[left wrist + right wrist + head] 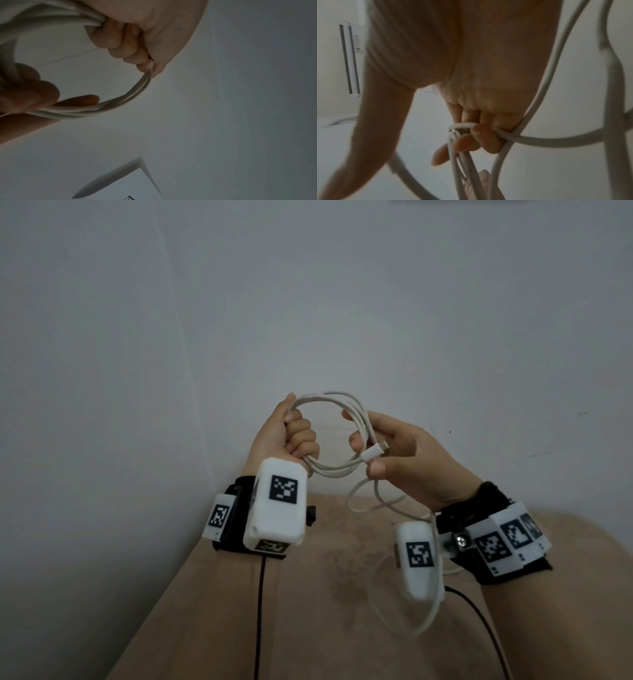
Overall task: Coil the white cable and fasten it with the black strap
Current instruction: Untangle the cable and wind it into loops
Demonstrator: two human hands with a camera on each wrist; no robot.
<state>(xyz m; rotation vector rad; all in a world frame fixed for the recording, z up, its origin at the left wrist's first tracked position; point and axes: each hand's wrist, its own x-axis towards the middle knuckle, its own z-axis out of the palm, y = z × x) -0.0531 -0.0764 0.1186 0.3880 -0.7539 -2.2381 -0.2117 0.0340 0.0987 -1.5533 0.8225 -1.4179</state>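
I hold a white cable [356, 419] up in the air in several round loops. My left hand [294, 436] grips the left side of the coil in a fist, as the left wrist view shows with the loops [130, 98] running out of the curled fingers. My right hand [380, 446] holds the coil's right side, its fingers curled around the strands [464, 136]. A white plug end [375, 453] lies across the right palm. The loose tail [428, 611] hangs down past the right wrist. No black strap shows in any view.
A beige cushioned surface [342, 594] lies below the hands. A plain pale wall [308, 302] fills the background. Thin black cords [260, 611] run from both wrist cameras toward me.
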